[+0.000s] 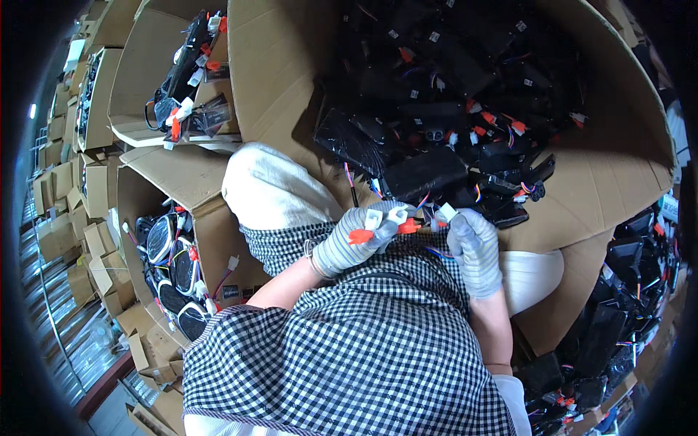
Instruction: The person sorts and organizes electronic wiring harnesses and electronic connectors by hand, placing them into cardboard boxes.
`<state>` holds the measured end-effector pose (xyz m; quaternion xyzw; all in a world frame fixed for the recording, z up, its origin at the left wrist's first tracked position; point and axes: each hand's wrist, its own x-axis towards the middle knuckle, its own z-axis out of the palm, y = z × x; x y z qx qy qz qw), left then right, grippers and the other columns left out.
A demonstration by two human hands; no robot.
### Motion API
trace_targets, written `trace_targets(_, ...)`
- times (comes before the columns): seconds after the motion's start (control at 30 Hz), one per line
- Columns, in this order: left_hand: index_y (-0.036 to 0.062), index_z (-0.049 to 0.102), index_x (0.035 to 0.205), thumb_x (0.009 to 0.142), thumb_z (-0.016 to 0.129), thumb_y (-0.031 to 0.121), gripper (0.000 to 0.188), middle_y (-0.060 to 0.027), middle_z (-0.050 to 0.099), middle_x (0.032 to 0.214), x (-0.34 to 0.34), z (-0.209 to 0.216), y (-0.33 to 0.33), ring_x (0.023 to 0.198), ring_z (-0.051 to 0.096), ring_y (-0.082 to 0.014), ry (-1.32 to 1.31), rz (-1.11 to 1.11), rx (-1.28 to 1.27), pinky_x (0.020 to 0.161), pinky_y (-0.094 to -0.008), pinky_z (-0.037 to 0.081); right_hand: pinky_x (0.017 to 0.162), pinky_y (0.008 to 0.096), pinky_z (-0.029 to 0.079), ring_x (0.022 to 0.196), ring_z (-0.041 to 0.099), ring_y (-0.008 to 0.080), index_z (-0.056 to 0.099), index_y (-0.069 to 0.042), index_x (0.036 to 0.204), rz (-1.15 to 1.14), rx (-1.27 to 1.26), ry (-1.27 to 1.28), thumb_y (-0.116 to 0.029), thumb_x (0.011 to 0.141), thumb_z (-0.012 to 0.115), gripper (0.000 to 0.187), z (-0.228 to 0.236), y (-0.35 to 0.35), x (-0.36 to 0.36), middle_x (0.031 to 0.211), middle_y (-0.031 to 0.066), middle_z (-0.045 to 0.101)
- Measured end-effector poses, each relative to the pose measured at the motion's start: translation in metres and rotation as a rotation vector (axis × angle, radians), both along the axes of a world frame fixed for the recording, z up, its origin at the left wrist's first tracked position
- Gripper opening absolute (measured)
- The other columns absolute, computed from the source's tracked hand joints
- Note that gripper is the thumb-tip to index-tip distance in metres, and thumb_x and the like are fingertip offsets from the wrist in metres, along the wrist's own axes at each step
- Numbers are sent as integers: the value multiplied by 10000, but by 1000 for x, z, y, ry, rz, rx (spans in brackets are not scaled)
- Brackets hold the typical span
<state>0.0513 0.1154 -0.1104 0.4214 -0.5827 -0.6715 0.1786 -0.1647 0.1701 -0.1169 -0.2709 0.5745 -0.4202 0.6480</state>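
Note:
My left hand [345,243], in a grey striped knit glove, is closed around a small bunch of wire connectors. White connectors [373,219] and orange connectors [359,237] stick out between its fingers. Just to the right, my gloved right hand [476,251] pinches a white connector [446,212] between thumb and fingers. Thin coloured wires run close by both hands. Beyond them lies a black wrapped pack [425,173] at the near edge of the heap; whether the held connectors belong to it I cannot tell.
A large open cardboard box [273,65] holds many black packs [465,73] with connectors. At the left, a carton [211,247] contains round black parts with wires, below another carton [134,94]. More black packs [600,338] are piled at the right. A checked apron [349,349] covers my lap.

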Motion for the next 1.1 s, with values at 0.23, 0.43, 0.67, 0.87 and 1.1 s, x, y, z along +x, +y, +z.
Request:
trace_targets(0.23,46,579,1152,897,568,332,383,-57,667,949,11,-26,17,844,642,-159,87,3,-128,767,-247,490,566,226,381,620,460,50,663,4,866,324,-51,111,-362,893,575,377,21,-10,21,659,-5,535)
trace_targets(0.43,102,558,1219,807,633,229,438,-94,660,834,13,-21,16,735,651,-245,-225,-21,-486,649,-308,495,417,174,248,412,338,26,649,7,931,135,308,-315,-401,906,526,426,19,2,33,511,-46,423)
trace_targets(0.67,133,532,1240,730,659,234,536,-51,575,669,9,-20,13,569,583,-224,-437,-235,-776,500,-336,427,380,183,216,388,318,21,635,37,908,146,303,-349,-409,891,542,455,9,5,26,498,-44,415)
trace_targets(0.87,143,542,1211,733,654,264,506,-35,545,628,9,-24,12,548,571,-223,-397,-249,-788,484,-346,417,384,191,200,399,307,19,638,16,892,175,337,-406,-390,888,562,413,0,4,26,506,-62,391)
trace_targets(1.1,144,551,1202,724,683,276,513,-50,563,641,13,-31,14,549,576,-233,-405,-273,-758,490,-348,419,413,187,235,443,323,19,624,-6,990,244,294,-317,-439,910,514,453,3,2,28,533,-69,386)
